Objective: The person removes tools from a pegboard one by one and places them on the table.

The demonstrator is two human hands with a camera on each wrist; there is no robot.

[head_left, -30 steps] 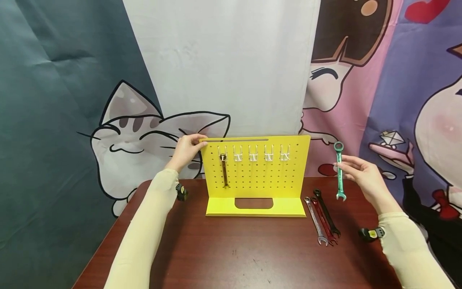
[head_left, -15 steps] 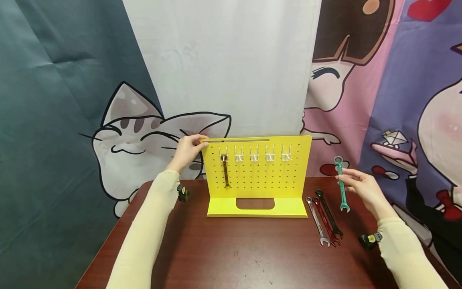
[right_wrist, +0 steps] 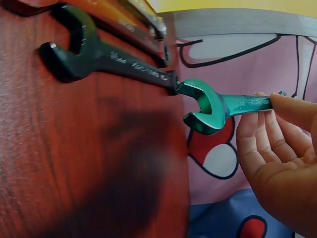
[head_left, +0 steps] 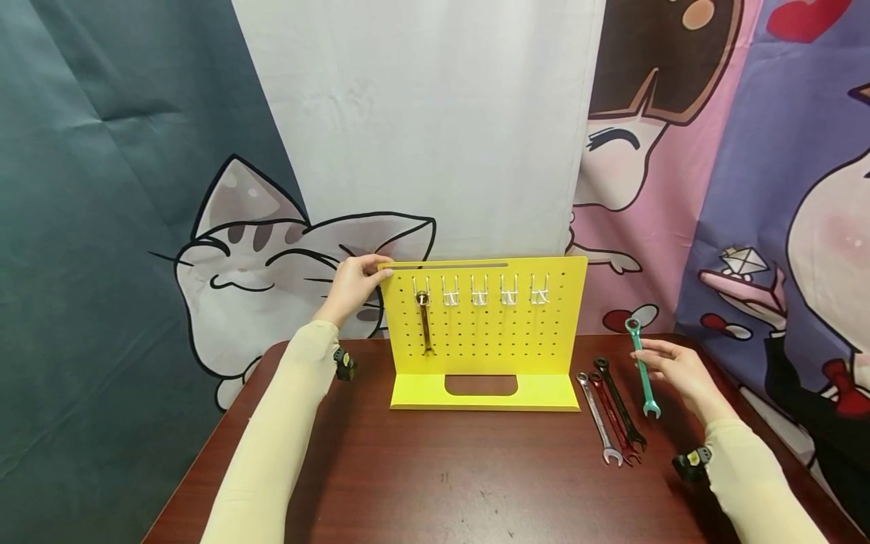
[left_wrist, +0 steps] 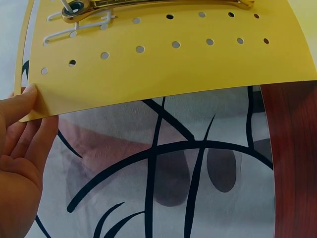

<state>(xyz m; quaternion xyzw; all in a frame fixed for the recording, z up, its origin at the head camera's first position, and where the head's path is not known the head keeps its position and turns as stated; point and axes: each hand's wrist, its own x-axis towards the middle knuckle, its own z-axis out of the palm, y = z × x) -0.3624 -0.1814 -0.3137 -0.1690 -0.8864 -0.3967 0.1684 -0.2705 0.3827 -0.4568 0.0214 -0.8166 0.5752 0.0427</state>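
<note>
My left hand (head_left: 353, 285) pinches the upper left corner of a yellow pegboard stand (head_left: 489, 325) between thumb and fingers. From its leftmost hook hangs a gold wrench (head_left: 425, 323); the other white hooks (head_left: 479, 292) carry nothing. At the right, my right hand (head_left: 682, 370) holds a green combination wrench (head_left: 642, 370) by its middle, ring end up and open end down, above the table. Beside it on the table lie a silver wrench (head_left: 600, 420), a red wrench (head_left: 615, 418) and a black wrench (head_left: 620, 403), side by side. In the right wrist view the green wrench's open jaw faces the camera's left.
The stand rests on a dark red-brown table (head_left: 435, 476), near its back edge. Close behind hangs a cloth backdrop (head_left: 421, 128) with cartoon figures. The loose wrenches lie between the stand's base and my right hand.
My right hand has come down with the green wrench, closer to the tabletop. The left hand keeps its grip on the pegboard corner, and the other wrenches stay in place.
</note>
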